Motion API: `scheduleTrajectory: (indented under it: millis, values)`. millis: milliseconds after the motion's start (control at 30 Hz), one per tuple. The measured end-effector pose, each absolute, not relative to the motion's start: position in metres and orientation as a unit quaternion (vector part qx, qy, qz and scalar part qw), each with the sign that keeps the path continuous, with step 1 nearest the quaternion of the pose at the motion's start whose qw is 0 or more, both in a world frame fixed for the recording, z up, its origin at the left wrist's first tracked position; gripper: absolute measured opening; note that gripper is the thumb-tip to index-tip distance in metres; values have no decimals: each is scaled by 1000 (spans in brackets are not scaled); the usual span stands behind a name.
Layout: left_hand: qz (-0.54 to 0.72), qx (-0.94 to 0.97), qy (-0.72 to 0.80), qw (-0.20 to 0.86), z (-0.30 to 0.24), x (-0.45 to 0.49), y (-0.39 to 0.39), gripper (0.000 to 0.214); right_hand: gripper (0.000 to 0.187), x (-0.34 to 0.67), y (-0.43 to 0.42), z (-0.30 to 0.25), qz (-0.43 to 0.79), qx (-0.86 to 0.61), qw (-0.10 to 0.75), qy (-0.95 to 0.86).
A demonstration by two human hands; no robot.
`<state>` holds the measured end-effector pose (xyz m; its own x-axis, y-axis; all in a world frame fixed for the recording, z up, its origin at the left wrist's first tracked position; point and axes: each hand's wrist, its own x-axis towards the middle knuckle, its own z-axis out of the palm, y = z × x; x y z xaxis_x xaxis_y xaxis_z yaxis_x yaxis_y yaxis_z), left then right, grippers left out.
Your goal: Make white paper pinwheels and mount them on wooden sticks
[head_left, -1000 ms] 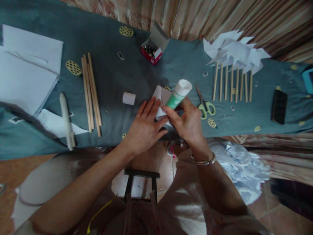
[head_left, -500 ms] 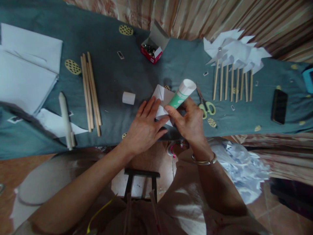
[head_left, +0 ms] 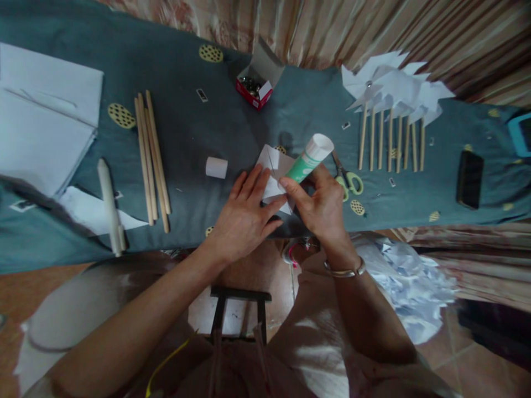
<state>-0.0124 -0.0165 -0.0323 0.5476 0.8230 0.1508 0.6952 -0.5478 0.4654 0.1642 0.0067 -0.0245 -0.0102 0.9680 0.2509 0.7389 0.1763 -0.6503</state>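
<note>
My left hand lies flat with fingers stretched out, pressing down a folded white paper square on the teal cloth. My right hand is closed round a green and white glue stick, tilted with its lower end on the paper near my left fingertips. The glue's white cap lies on the cloth just left of the paper. Green-handled scissors rest right beside my right hand.
Several wooden sticks lie at the left, with a white rolled tube and paper sheets. A red box of pins is at the back. Finished paper pinwheels lie at the right, then a black phone.
The glue stick has tipped a little more to the right in my right hand. My left hand stays on the paper.
</note>
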Motion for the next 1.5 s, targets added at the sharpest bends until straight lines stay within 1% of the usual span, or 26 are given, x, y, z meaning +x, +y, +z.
scheduleTrajectory:
  millis: [633,867,1200,1367,1500]
  values:
    - [187,862,434,180,-33,-13,-16,44,33,162,13,-23,178,-630,333,-679]
    - [184,862,438,178,-33,-12,-17,45,33,163,17,-27,208,-611,346,-681]
    - [185,861,437,181,-32,-13,-17,46,36,160,20,-26,219,-616,335,-679]
    - [188,861,436,181,-32,-13,-17,42,31,159,21,-28,205,-608,319,-697]
    - [187,860,437,187,-31,-12,-17,44,32,158,21,-28,201,-609,311,-702]
